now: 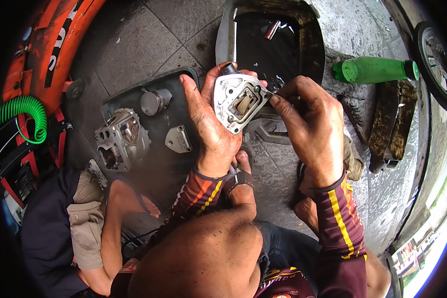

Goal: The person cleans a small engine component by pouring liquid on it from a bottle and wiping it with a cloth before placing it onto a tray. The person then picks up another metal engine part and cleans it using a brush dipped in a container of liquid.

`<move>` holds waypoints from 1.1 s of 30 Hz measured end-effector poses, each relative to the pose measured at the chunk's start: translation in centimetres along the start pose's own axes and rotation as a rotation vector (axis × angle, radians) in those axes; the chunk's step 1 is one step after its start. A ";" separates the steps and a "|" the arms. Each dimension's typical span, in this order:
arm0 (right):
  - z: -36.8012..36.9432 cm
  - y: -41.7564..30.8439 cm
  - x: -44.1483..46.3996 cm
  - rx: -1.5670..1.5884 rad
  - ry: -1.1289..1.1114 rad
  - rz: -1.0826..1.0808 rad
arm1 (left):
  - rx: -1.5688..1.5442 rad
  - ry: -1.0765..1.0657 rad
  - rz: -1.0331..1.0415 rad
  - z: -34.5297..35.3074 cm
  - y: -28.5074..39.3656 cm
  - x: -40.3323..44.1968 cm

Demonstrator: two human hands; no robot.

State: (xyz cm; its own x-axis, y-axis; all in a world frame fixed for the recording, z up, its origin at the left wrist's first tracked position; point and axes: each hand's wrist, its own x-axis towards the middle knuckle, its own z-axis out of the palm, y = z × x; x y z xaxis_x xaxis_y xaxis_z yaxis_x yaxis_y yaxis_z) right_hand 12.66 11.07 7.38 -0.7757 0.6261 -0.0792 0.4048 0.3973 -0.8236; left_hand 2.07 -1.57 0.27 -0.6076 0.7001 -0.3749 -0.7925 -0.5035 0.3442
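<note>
**Metal housing [225,107] held up in bare hands**

Left hand [206,121] cradles it, fingers curled behind, thumb spread clear; right fingers [278,101] press together at its right edge, anything pinched too small to tell; below, a dark tray [160,130] carries a small cover [177,140], engine casting [126,135] and piston [155,102]; farther off lie a green bottle [375,70] and a pan [310,42].

Bottle [375,70], green, on its side; wheel [437,65] at right; coiled hose [32,105], green, near orange machine [48,54]; floor [126,47] tiled, stained; another person [49,223] at lower left.
</note>
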 end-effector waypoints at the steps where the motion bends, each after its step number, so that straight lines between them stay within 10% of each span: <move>1: 0.0 0.0 0.1 0.000 0.003 -0.001 | 0.016 0.014 0.006 0.2 0.0 0.0; 33: 2.6 -2.2 -0.3 0.080 0.084 -0.076 | 0.407 0.243 0.198 3.7 -0.8 -0.7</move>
State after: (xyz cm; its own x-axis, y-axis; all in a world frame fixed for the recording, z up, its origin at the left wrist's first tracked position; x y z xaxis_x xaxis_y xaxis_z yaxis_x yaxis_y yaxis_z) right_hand 10.69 8.25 7.77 -0.7580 0.6515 0.0301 0.3036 0.3933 -0.8678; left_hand 3.33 0.25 3.47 -0.7771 0.4486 -0.4414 -0.6058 -0.3427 0.7181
